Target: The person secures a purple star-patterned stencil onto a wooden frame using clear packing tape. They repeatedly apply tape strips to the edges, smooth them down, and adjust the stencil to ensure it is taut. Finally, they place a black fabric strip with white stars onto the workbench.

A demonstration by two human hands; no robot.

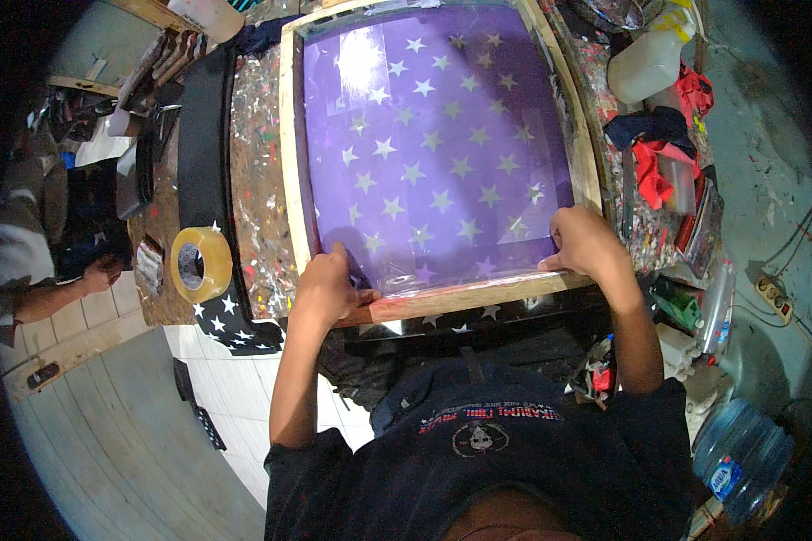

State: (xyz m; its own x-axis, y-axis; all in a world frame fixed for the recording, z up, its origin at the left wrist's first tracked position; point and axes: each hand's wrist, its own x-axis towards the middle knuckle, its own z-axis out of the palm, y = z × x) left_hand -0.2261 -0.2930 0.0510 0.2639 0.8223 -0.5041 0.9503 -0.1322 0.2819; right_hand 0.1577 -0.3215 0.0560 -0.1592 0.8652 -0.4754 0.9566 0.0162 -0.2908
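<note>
A wooden-framed printing screen [478,290] lies before me, its purple mesh [433,162] covered with pale stars. Clear tape strips shine along the mesh edges and at its upper left. My left hand [329,287] is closed at the near left corner of the frame, thumb along the wood. At the near right corner, my right hand [588,245] bends its fingers over the inner edge of the frame, pressed to the wood and tape. Black fabric with white stars [230,325] shows under the near edge and to the left. A roll of clear tape [217,263] rests left of the screen.
Another person's hand [101,273] is at far left. Right of the screen are a whitish plastic jug [645,68], red cloth [651,176] and dark cloth. A large blue water bottle [744,460] and a power strip [772,299] lie at right. Paint spatters the table [260,180].
</note>
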